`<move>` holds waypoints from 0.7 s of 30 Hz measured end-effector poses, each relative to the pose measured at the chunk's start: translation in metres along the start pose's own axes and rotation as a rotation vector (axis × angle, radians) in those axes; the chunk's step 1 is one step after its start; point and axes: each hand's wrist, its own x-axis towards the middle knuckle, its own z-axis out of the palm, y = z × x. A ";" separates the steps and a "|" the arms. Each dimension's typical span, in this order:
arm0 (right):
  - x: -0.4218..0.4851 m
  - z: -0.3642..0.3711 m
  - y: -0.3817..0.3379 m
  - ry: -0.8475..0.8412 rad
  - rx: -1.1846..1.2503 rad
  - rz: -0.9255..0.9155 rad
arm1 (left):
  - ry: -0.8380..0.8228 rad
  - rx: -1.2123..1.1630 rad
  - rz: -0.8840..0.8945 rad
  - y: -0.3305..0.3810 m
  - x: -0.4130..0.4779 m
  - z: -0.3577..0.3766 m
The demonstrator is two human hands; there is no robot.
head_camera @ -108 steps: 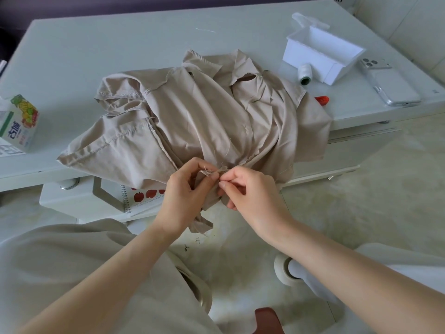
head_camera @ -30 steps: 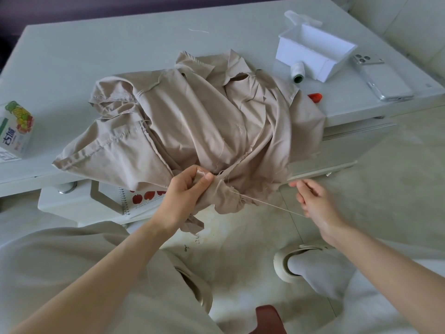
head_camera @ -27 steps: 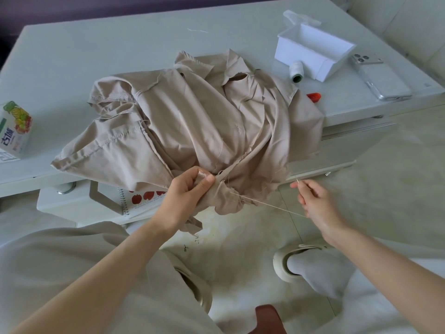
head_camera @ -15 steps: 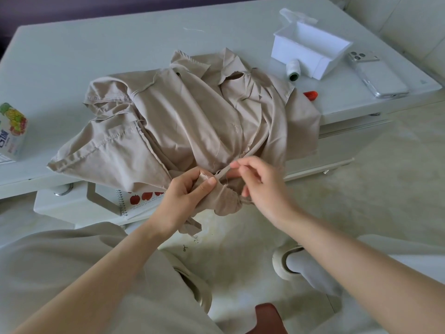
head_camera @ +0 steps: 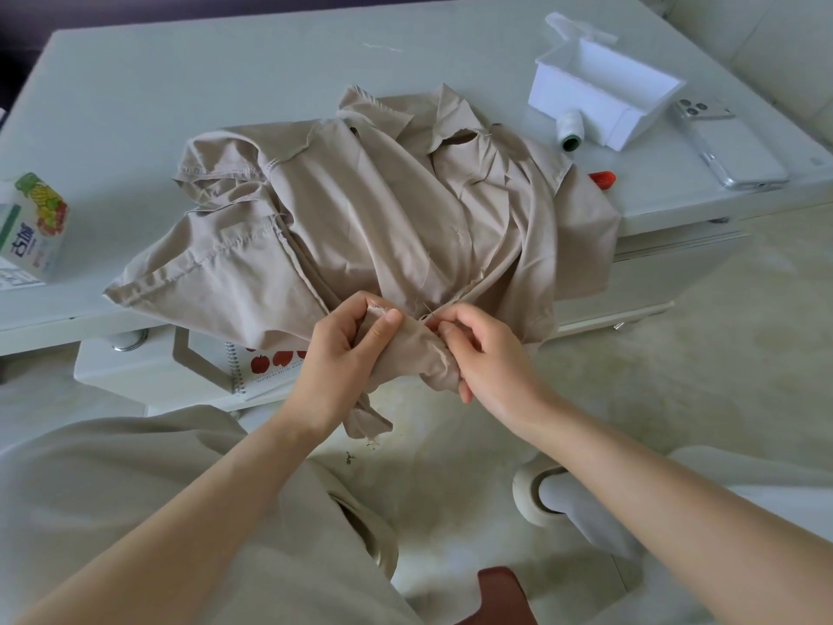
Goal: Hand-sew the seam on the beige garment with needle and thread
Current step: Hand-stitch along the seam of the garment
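The right hand [head_camera: 484, 354] has come back from its pull out to the right and now sits just beside the left hand [head_camera: 342, 354]. Its thumb and forefinger pinch the needle [head_camera: 428, 308] at the seam, the other fingers curled under the cloth. The left hand grips a fold of the garment [head_camera: 383, 209], thumb pressed on top. The garment lies heaped on the table [head_camera: 180, 83], its near edge hanging off the front. A spool [head_camera: 570, 130] lies beside a white box [head_camera: 604, 97].
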 end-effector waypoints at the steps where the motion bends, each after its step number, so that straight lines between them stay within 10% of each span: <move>1: -0.001 -0.001 0.000 -0.015 -0.013 -0.005 | 0.006 0.004 0.010 0.000 0.000 0.000; 21: -0.011 -0.010 0.000 -0.187 -0.081 -0.143 | 0.002 -0.036 0.084 0.001 0.000 0.002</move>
